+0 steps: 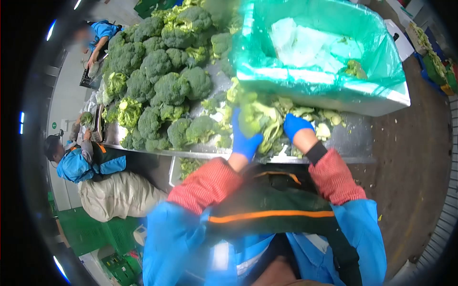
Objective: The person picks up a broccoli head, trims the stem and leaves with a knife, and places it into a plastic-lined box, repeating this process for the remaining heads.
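Observation:
In a blue glove, my left hand (244, 140) is closed on a broccoli head (250, 118), which is blurred. My right hand (296, 127), also gloved in blue, is beside the leafy stem pieces; its fingertips are partly hidden, and I cannot make out whether it grips anything. Between the hands lie pale green leaves and stems (272, 125). A large pile of broccoli (157, 81) covers the metal table (358, 138) to the left. Behind my hands stands a white box (381, 101) lined with green plastic, with a yellowish piece (355, 69) inside.
At the left, one person (76, 162) handles broccoli by a crate, and another person (101, 34) reaches toward a black crate (88, 78). Trimmings (329, 117) lie along the box's near side. Crates with greens (431, 62) stand far right.

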The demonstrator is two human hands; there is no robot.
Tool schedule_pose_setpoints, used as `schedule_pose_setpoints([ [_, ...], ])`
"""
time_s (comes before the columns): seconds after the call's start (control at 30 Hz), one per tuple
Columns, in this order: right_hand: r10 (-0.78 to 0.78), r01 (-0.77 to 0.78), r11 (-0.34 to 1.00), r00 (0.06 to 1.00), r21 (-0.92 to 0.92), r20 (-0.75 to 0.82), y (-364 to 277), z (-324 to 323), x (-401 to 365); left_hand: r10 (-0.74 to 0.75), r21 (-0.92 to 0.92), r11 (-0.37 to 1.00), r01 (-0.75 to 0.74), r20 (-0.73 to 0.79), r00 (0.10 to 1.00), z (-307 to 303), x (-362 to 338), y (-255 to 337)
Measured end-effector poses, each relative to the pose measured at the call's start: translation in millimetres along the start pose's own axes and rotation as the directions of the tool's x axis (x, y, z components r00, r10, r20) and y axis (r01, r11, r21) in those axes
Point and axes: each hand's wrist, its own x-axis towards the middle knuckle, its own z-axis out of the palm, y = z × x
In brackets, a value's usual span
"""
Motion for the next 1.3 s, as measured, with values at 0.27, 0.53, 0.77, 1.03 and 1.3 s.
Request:
schedule_pose_setpoints([
  [0.27,0.106,-0.168,0.892,0.98,0.42,0.167,-27,-43,-29,-0.356,-0.467,0.778,0.421,0.225,0.907,-76,6,-4],
  [0.53,-0.14,0.141,0.97,0.99,0.2,-0.018,-54,-50,-17,0.136,0.09,0.985,-0.146,0.112,0.984,-112,32,38],
  [0.77,-0.085,0.078,0.958,0.996,0.275,0.011,-64,-49,-12,-0.256,-0.423,0.853,0.305,0.171,0.952,-143,15,13],
  [1.03,-0.133,0.139,0.941,0.99,0.31,-0.039,-74,-45,-12,0.031,-0.009,1.0,-0.03,0.183,0.983,-139,26,37],
  [1.3,-0.288,0.285,0.955,0.958,0.086,0.016,-80,-45,-2,0.087,0.107,0.987,-0.123,0.297,0.951,-131,29,59],
])
